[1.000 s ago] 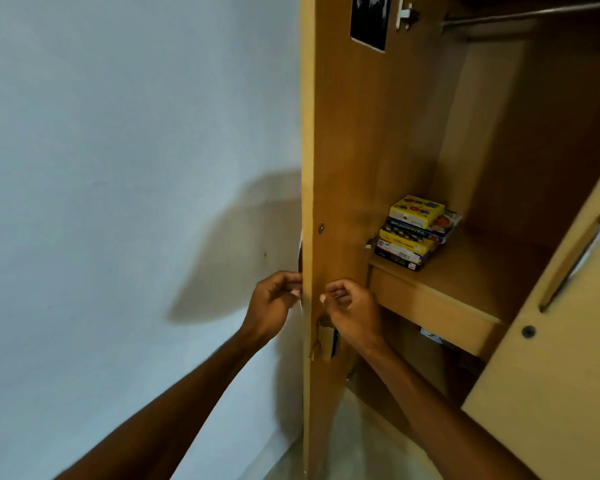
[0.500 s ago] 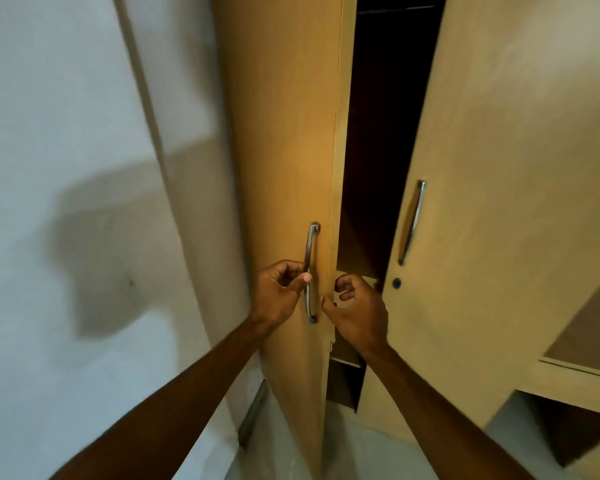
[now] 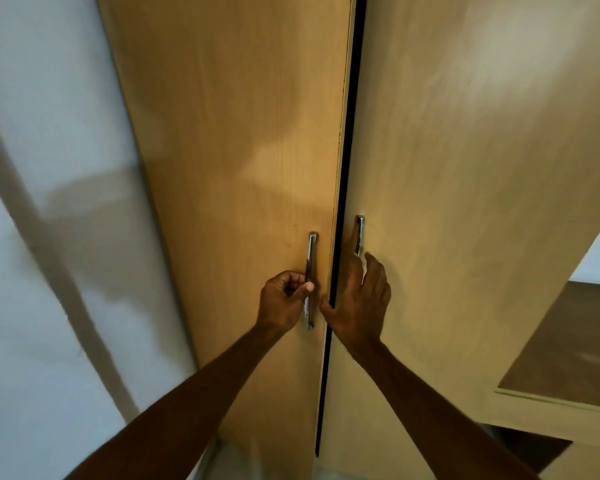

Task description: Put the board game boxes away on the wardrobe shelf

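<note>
Two wooden wardrobe doors fill the view, with only a thin dark gap between them. My left hand grips the metal bar handle of the left door. My right hand lies flat with straight fingers against the right door, covering the lower part of its metal handle. The board game boxes and the shelf are hidden behind the doors.
A white wall runs along the left of the wardrobe. At the right, a lower wooden unit with a brown top juts out, with a dark opening beneath it.
The left door has swung from wide open to nearly meeting the right one, hiding the shelf and the stacked boxes. My right hand left the door edge and flattened on the right door.
</note>
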A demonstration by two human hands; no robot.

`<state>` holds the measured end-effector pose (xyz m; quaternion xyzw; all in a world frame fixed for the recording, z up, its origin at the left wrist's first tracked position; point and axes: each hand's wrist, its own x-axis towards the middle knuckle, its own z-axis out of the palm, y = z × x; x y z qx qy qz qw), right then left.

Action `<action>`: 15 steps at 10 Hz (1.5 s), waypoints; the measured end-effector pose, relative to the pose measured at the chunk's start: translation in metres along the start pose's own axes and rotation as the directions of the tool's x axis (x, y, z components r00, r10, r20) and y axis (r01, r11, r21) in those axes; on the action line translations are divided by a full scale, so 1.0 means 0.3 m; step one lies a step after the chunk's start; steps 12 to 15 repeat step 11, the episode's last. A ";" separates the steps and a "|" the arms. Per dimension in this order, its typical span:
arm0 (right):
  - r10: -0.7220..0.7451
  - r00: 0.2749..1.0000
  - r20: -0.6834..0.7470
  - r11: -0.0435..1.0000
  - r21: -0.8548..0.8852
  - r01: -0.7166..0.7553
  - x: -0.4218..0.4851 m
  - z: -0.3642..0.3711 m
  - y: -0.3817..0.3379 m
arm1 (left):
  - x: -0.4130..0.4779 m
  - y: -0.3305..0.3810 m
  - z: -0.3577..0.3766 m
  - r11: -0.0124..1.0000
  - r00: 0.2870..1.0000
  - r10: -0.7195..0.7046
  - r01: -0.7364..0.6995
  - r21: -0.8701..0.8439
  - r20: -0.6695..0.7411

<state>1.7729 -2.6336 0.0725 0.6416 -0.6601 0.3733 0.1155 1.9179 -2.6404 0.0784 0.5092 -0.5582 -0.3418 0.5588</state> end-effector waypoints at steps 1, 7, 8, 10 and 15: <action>0.007 1.000 -0.017 0.997 -0.082 -0.008 0.082 0.048 0.033 | 0.086 -0.019 0.059 1.000 1.000 -0.002 0.002 0.004 -0.012; -0.057 0.997 -0.056 0.984 -0.169 0.047 0.263 0.191 0.147 | 0.279 -0.084 0.174 0.996 0.996 0.081 -0.080 0.036 -0.047; -0.094 0.995 -0.036 0.979 -0.183 0.086 0.255 0.180 0.161 | 0.243 -0.077 0.169 0.981 0.986 0.141 -0.126 0.149 -0.089; -0.168 0.986 0.009 0.985 0.034 0.168 0.213 0.104 0.201 | 0.095 -0.081 0.081 0.847 0.939 0.295 -0.172 0.503 -0.177; -0.216 0.975 0.045 0.969 0.136 0.208 0.157 0.063 0.202 | 0.001 -0.063 0.014 0.726 0.892 0.421 -0.225 0.649 -0.162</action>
